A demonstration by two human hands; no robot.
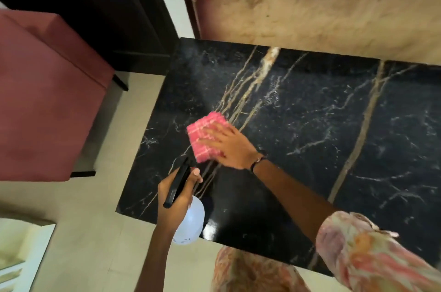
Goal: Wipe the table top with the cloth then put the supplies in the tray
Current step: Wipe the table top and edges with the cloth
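Observation:
A folded pink checked cloth (202,135) lies on the black marble table top (310,124) near its left end. My right hand (229,147) presses flat on the cloth, fingers spread over it. My left hand (175,196) grips a spray bottle (191,225) with a white body and a black trigger head, held just above the table's front left corner, nozzle pointing toward the cloth. No tray is in view.
A red upholstered chair (45,91) stands to the left of the table on the pale tiled floor. A beige and maroon wall panel (310,0) runs behind the table. A dark wooden door is at the upper left.

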